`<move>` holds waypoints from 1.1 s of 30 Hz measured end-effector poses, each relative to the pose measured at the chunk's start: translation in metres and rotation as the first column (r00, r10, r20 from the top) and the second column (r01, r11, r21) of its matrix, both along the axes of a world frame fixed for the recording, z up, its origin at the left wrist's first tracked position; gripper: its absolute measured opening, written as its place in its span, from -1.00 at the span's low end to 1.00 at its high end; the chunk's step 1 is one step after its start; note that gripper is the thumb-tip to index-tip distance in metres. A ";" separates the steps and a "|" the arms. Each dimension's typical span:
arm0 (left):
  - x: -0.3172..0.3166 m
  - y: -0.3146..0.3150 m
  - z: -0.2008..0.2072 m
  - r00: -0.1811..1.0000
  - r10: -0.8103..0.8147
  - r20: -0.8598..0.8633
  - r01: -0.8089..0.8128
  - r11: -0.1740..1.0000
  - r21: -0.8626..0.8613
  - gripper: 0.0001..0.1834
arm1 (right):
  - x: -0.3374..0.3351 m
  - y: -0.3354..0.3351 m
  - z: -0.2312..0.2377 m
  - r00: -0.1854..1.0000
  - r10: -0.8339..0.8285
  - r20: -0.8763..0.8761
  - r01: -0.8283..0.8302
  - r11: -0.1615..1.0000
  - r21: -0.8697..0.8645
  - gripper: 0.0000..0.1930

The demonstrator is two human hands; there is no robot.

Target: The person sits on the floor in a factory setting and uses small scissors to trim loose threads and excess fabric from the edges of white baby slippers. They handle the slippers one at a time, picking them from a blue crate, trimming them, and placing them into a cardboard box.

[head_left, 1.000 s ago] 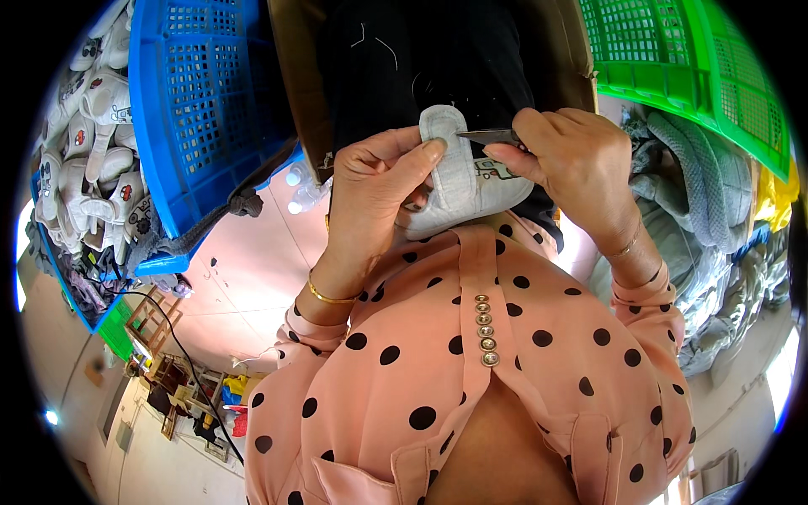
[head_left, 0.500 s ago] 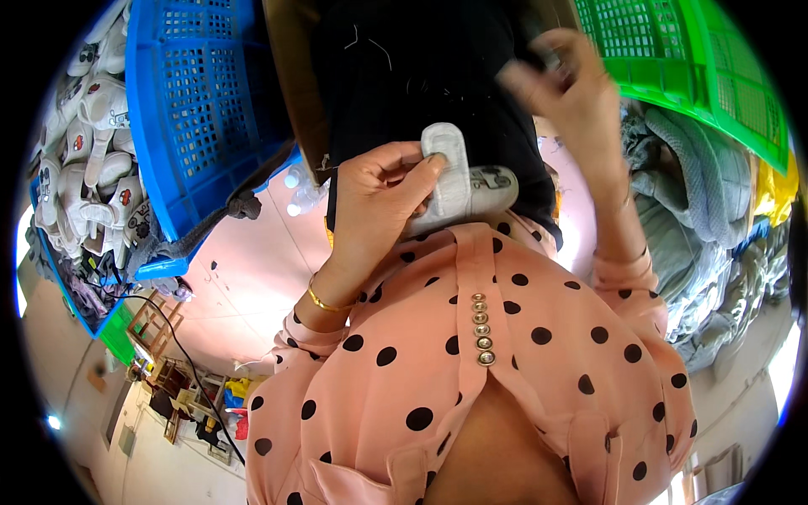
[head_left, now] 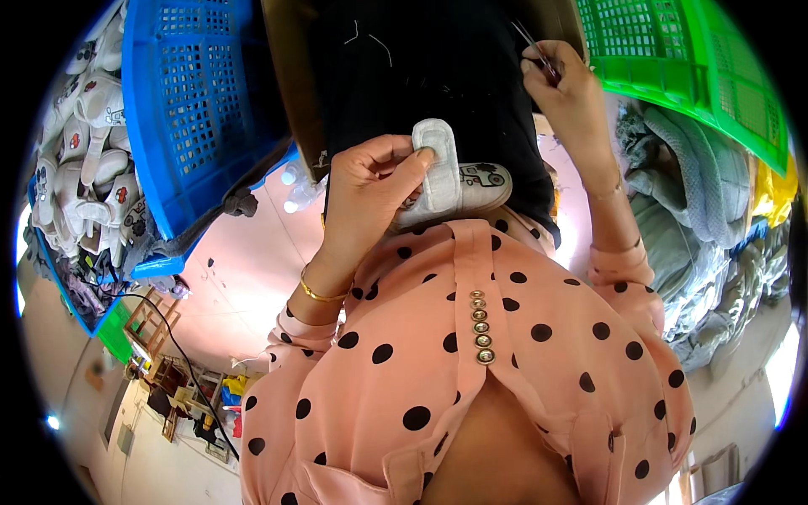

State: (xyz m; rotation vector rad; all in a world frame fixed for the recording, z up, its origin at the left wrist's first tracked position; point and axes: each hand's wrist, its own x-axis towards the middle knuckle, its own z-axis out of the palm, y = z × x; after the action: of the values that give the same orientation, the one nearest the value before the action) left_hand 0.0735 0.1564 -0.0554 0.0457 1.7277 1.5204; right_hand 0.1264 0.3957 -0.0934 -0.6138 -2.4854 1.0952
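My left hand grips a small white baby shoe with a raised strap and a little printed picture on its side, held over a black cloth on my lap. My right hand is lifted up and away to the right of the shoe. It pinches a thin dark tool, which looks like small scissors or tweezers. My sleeves are pink with black dots.
A blue perforated crate stands at the left, with many small white shoes piled beyond it. A green crate is at the upper right above a heap of grey-green fabric. The floor below is pink.
My right hand left the shoe and rose to the upper right with the thin tool. My left hand kept hold of the shoe, whose strap now stands upright.
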 end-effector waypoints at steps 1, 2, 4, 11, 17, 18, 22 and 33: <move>-0.002 0.000 0.000 1.000 0.004 0.007 -0.004 1.000 0.003 -0.86 | 0.004 -0.010 0.007 0.991 0.125 0.049 -0.119 0.985 -0.125 -0.69; -0.002 -0.001 0.000 1.000 0.003 0.023 -0.003 1.000 0.008 -0.87 | 0.008 -0.025 0.021 0.965 0.248 0.089 -0.219 0.943 -0.252 -0.64; -0.003 0.004 0.003 1.000 0.018 0.021 -0.019 0.999 0.050 -0.87 | 0.021 -0.036 0.021 0.916 0.400 -0.008 -0.386 0.878 -0.283 -0.52; 0.000 -0.003 0.000 0.999 0.041 0.026 -0.043 0.996 0.076 -0.86 | 0.027 -0.036 0.031 0.893 0.441 0.095 -0.447 0.838 0.314 -0.58; -0.001 -0.003 0.000 0.997 0.060 0.053 -0.066 0.992 0.108 -0.83 | 0.030 -0.027 0.040 0.868 0.465 0.176 -0.491 0.748 0.447 -0.61; -0.001 -0.004 -0.001 0.996 0.054 0.065 -0.061 0.992 0.112 -0.82 | 0.030 -0.027 0.041 0.861 0.471 0.191 -0.504 0.745 0.437 -0.62; -0.001 -0.004 0.002 0.990 0.066 0.126 -0.083 0.987 0.136 -0.79 | 0.032 -0.024 0.040 0.853 0.478 0.209 -0.515 0.708 0.483 -0.62; 0.000 -0.002 0.004 0.978 0.104 0.179 -0.126 0.984 0.122 -0.76 | 0.028 -0.020 0.041 0.851 0.502 0.156 -0.496 0.670 0.553 -0.62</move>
State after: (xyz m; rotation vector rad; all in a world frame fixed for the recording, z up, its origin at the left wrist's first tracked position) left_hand 0.0734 0.1546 -0.0518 -0.1167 1.5135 1.6717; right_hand 0.1540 0.3753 -0.0529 0.2821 -2.8468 0.4042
